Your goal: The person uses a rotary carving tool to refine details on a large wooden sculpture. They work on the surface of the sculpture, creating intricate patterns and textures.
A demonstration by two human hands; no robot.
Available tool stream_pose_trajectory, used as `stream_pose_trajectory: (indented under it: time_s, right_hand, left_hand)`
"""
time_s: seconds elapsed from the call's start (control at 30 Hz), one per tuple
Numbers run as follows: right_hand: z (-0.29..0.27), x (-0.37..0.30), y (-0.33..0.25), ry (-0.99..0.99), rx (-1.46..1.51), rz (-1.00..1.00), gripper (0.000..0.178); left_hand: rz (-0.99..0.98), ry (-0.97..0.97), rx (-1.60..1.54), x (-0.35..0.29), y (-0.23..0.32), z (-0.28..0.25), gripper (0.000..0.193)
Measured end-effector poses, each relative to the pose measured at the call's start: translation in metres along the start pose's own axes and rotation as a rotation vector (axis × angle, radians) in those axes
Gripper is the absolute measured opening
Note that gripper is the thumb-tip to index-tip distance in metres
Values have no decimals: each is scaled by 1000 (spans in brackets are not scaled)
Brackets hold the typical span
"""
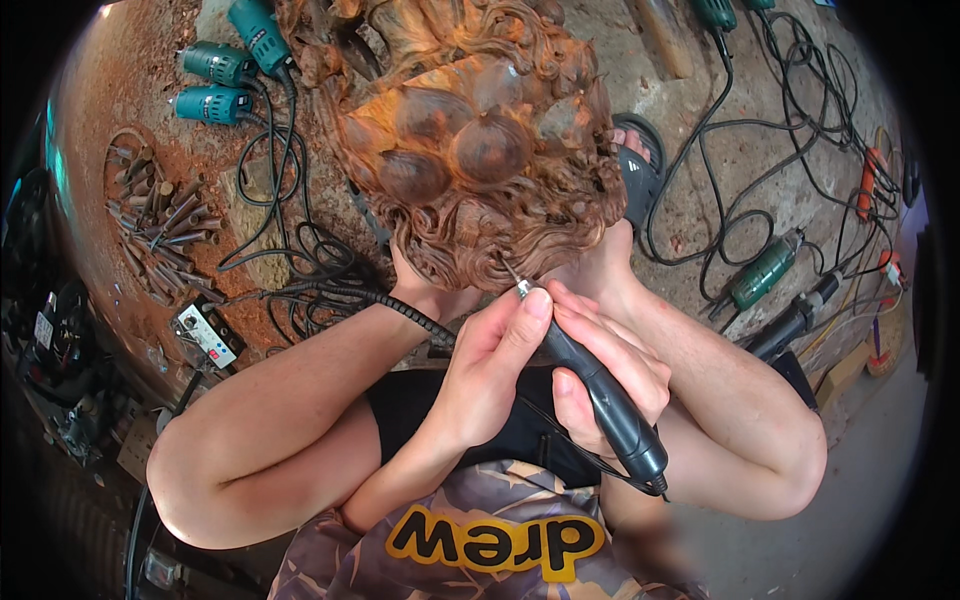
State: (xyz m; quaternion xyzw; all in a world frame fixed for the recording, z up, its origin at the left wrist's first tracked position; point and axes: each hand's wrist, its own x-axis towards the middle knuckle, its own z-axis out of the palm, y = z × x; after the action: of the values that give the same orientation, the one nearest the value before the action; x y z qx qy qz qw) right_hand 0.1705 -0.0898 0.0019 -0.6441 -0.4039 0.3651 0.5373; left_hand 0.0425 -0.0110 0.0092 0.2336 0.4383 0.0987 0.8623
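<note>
A reddish-brown wood carving point(470, 150) with rounded bosses and wavy, curled relief stands between my feet. My right hand point(615, 370) is wrapped round the black body of a slim rotary carving tool point(600, 395), with a cord at its rear end. Closer to the tip, my left hand point(490, 365) pinches the tool's front, its thumb pressed near the metal collar. The thin bit meets the curled relief at the carving's near edge; whether it touches or hovers just above, I cannot tell.
Several teal power tools point(215, 103) lie at upper left, above a heap of dark metal carving bits point(160, 225). A white control box point(207, 335) sits by my left knee. Right of my sandal point(640, 170) are tangled black cables point(800, 130), a green power tool point(768, 270) and an orange-red power strip point(868, 185).
</note>
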Motion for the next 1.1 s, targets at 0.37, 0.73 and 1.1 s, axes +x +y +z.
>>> stream_pose_trajectory:
  time_s: [0.37,0.73,1.1]
  right_hand:
    - [-2,1,-2,-36,13,63,41]
    - [0,-4,-8,12,-8,86,41]
    - [30,-29,-19,112,-168,-73,45]
  left_hand:
    - [30,20,42,0,-2,-2,47]
    - [-2,11,80,1,0,0,47]
    - [35,43,-102,-12,-9,-8,33]
